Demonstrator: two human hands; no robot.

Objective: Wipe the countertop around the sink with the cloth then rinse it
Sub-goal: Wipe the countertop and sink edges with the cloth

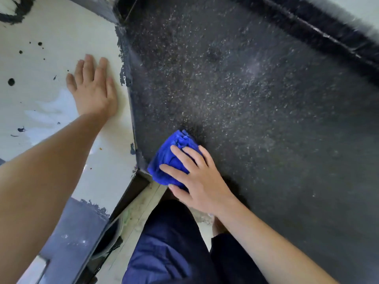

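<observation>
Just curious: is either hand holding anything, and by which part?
The right hand presses the bunched blue cloth from above; left hand rests flat, holding nothing.

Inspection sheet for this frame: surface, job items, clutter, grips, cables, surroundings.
surface: dark speckled stone countertop, with a raised dark ledge along its far edge.
job's things: bunched bright blue cloth on the countertop's near left corner.
clutter: nothing seen.
grips: right hand presses the cloth, fingers spread over it; left hand lies flat on a white painted panel, holding nothing.
cables: nothing seen.
surroundings: the panel, left of the countertop, bears dark paint blots; pale floor and dark blue trousers below.
</observation>
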